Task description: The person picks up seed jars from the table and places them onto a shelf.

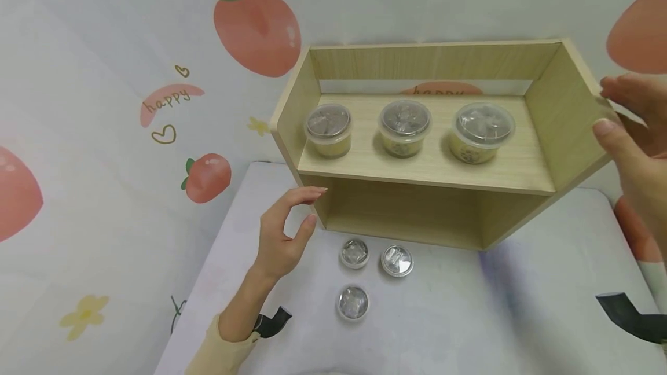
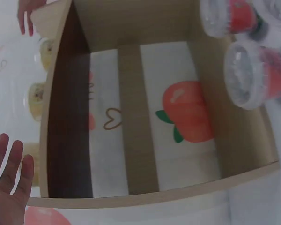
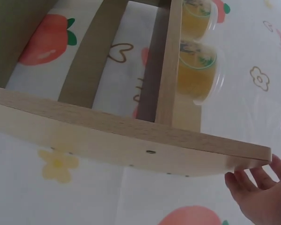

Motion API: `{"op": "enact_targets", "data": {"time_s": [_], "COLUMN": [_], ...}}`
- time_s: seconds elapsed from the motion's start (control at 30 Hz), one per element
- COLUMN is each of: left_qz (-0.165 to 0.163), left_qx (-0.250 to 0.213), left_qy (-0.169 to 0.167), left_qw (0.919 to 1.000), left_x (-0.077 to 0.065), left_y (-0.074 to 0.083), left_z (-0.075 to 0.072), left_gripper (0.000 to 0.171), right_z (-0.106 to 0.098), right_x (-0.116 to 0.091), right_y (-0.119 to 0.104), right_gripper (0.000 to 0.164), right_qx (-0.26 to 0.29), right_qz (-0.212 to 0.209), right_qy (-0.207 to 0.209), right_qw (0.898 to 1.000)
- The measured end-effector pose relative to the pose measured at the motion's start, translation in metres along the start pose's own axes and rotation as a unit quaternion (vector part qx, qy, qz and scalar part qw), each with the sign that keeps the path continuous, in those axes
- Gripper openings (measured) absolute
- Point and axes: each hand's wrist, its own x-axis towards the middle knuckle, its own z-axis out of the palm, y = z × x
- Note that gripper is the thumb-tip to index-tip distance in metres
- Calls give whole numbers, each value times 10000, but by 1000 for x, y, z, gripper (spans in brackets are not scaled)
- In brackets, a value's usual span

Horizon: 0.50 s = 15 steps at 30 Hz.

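Note:
A pale wooden two-tier shelf [image 1: 422,183] stands on the table. Three lidded plastic cups with yellow sides line its upper tier: a left cup [image 1: 328,130], a middle cup [image 1: 404,127] and a right cup [image 1: 482,132]. My left hand [image 1: 281,233] is by the shelf's lower left side, empty, thumb and fingers spread in a curve. At the upper right, my right hand [image 1: 638,138] is beside the side panel [image 1: 568,114]. In the right wrist view, the right hand's fingertips [image 3: 232,180] are right at the panel's outer face, its thumb apart.
In front of the shelf, three more lidded cups sit on the table: one cup [image 1: 354,253], another cup [image 1: 397,261] and a nearer cup [image 1: 353,303]. Red labels show on them in the left wrist view. A fruit-printed cloth [image 1: 104,161] hangs behind.

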Motion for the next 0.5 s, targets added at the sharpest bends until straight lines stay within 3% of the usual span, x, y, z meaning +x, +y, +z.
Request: {"op": "enact_targets", "data": {"time_s": [0.1, 0.33, 0.5], "left_qz": [-134, -374, -481], "left_qx": [7, -172, -160], "left_qy": [-212, -654, -792], "left_qw": [9997, 9970, 9956], "left_x": [-10, -34, -53], "left_y": [-2, -7, -9], "left_z": [0, 3, 7], "left_gripper": [28, 35, 42], "right_z": [1, -3, -10], "right_x": [0, 0, -4], "right_y": [5, 21, 30], "right_gripper": [42, 43, 50], "right_qx": [360, 1272, 630], "right_qz": [-217, 101, 298], "right_qy": [-51, -371, -752], "right_qw": [9991, 9911, 9947]}}
